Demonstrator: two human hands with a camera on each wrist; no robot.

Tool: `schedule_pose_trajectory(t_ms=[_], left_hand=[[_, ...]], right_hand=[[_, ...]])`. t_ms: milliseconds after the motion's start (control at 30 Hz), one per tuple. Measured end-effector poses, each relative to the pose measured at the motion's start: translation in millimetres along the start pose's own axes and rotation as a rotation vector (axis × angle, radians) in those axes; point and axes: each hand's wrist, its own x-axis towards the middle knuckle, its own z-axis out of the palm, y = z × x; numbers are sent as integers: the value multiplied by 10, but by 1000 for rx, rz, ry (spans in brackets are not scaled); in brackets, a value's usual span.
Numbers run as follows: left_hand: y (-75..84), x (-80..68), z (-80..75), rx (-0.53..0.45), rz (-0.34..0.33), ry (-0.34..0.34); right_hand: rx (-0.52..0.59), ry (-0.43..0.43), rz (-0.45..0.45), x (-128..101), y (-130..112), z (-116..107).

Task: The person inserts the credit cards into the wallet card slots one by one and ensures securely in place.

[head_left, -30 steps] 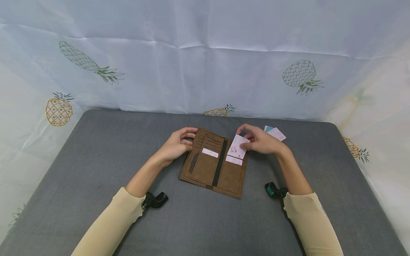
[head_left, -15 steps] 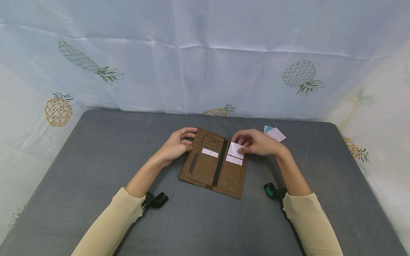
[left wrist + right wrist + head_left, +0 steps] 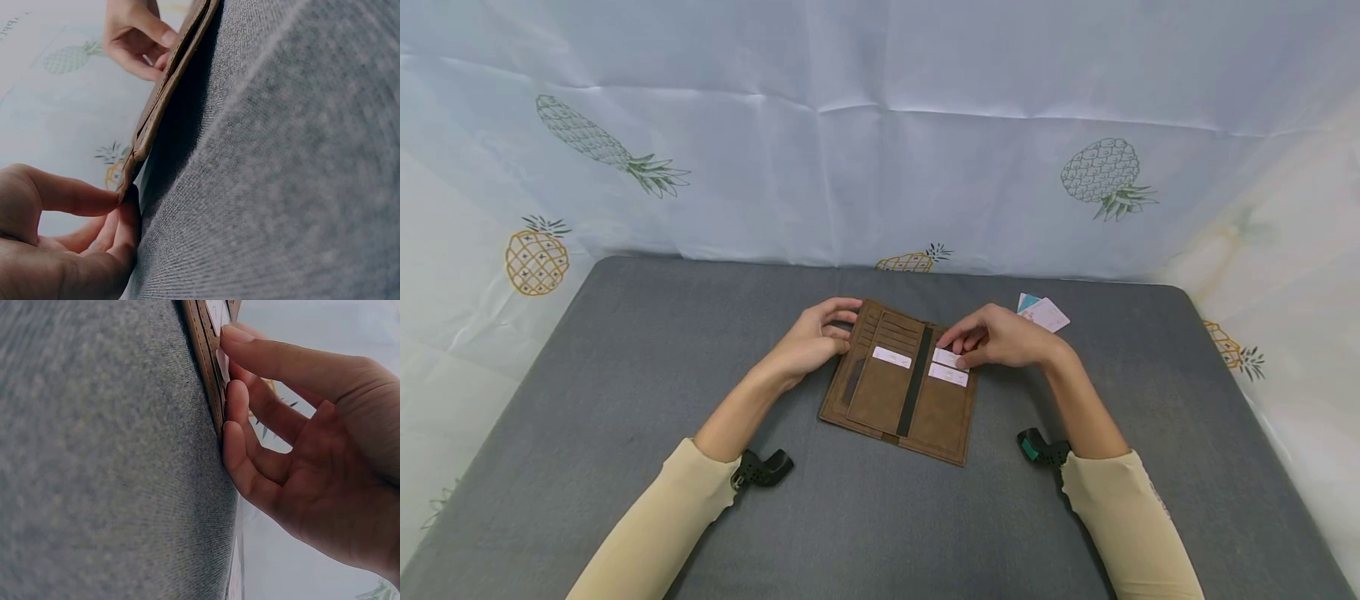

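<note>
Plainly, in the head view a rectangular brown wallet with a matte, leathery look is lying spread out on the table, whose cover is showing as grey woven cloth. A dark, flat band is running down the wallet's middle, and thin slots are lining its left half. The left hand is gripping the wallet's left edge; the right hand is pinching a smooth white card at a slot in the right half, its fingertips covering part of it. A second card is showing as a strip just below, and a third card is peeking from the left half. Loose cards, one partly teal, are lying overlapped just behind the right hand. A creased, pineapple-printed curtain is hanging beyond the table.

In the left wrist view, the left hand is closing thumb and fingers on the wallet's layered, stitched corner. The wallet's raised edge is hiding the white card and part of the right hand.

In the right wrist view, the right thumb is pressing on the white card, the other fingers bending behind the wallet's edge; the thumb is blocking part of the card.
</note>
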Motion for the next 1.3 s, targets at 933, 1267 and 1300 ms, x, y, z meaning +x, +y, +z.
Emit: schedule_pose_trajectory(t_ms=[933,1267,1300], left_hand=[[9,-1,9,9,2,-4],[2,-10,5,12,4,-5],[0,-10,5,12,5,-4]], right_hand=[[78,145,73,-261,136,-255],[39,289,182,-629,300,-535],[32,306,198,-657,325,-554]])
